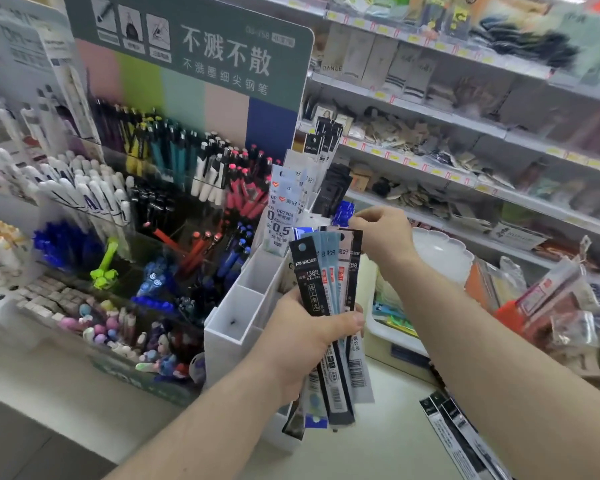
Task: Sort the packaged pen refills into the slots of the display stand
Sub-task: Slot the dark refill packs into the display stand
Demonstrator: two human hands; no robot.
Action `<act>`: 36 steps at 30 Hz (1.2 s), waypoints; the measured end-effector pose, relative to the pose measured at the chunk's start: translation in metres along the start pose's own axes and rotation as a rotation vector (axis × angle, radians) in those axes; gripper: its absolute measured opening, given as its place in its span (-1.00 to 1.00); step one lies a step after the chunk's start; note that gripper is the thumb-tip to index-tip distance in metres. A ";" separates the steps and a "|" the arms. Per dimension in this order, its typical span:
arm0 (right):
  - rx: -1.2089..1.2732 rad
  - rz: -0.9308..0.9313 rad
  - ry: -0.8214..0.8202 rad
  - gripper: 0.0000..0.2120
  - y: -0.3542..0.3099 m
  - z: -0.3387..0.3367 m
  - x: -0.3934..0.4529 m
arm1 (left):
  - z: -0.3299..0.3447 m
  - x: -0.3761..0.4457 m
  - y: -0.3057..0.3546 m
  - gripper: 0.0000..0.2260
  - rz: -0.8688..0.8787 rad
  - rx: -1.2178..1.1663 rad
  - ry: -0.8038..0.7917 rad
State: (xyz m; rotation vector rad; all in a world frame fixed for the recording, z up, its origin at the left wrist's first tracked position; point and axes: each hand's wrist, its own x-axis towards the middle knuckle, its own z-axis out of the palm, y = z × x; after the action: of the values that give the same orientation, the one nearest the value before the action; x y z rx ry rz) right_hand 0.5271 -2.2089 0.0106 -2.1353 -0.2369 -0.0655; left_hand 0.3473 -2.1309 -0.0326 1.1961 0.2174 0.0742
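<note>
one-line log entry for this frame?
phase: sorting | left hand: grips refill packs fanned | right hand: pinches top of one pack | display stand: near slots empty

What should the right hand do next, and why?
Probably draw one packet out of the fan of refill packets and carry it to the stand. The left hand grips the fan, the right hand pinches its top edge, and the nearest slots look empty.
</note>
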 end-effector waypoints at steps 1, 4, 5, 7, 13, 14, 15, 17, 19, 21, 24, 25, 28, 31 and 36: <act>0.100 0.027 0.005 -0.79 0.000 -0.007 -0.014 | 0.002 0.001 -0.003 -0.72 -0.017 -0.004 -0.011; 0.255 0.064 0.002 -0.84 0.007 -0.028 -0.058 | 0.012 0.000 -0.011 -0.67 -0.051 0.003 -0.018; 0.281 0.081 0.017 -0.84 0.011 -0.036 -0.071 | 0.016 0.000 -0.013 -0.68 -0.060 0.016 -0.016; 0.318 0.108 0.065 -0.81 0.018 -0.051 -0.094 | 0.024 0.001 -0.020 -0.67 -0.072 0.069 -0.006; 0.083 -0.006 -0.040 -0.84 0.037 -0.069 -0.143 | 0.049 0.009 -0.043 -0.69 -0.032 0.175 0.000; 0.000 0.000 -0.069 -0.72 0.042 -0.069 -0.145 | 0.054 0.010 -0.047 -0.67 -0.018 0.181 -0.025; -0.078 0.013 -0.093 -0.63 0.047 -0.070 -0.145 | 0.059 0.010 -0.050 -0.67 -0.003 0.182 -0.058; -0.202 0.029 -0.122 -0.61 0.054 -0.073 -0.142 | 0.067 0.011 -0.056 -0.64 0.002 0.185 -0.131; -0.204 0.039 -0.151 -0.71 0.063 -0.077 -0.139 | 0.070 0.011 -0.059 -0.57 -0.044 0.157 -0.187; -0.024 0.097 -0.207 -0.82 0.071 -0.082 -0.135 | 0.069 0.012 -0.062 -0.53 -0.113 0.069 -0.238; 0.281 0.202 -0.246 -0.93 0.079 -0.091 -0.134 | 0.064 0.013 -0.067 -0.50 -0.216 -0.080 -0.239; 0.343 0.228 -0.240 -0.94 0.082 -0.093 -0.133 | 0.063 0.013 -0.068 -0.49 -0.235 -0.097 -0.228; 0.510 0.312 -0.173 -0.85 0.090 -0.097 -0.127 | 0.061 0.012 -0.071 -0.53 -0.260 -0.141 -0.194; 0.623 0.337 -0.159 -0.71 0.095 -0.103 -0.119 | 0.058 0.013 -0.072 -0.58 -0.272 -0.155 -0.174; 0.508 0.204 -0.261 -0.88 0.092 -0.090 -0.122 | 0.058 0.014 -0.071 -0.49 -0.268 -0.114 -0.189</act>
State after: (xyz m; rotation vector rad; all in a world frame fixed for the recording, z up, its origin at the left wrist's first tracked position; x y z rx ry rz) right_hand 0.4295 -2.3503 -0.0338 -1.6451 -0.1646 0.3589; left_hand 0.3693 -2.2075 -0.0805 1.0440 0.2027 -0.2566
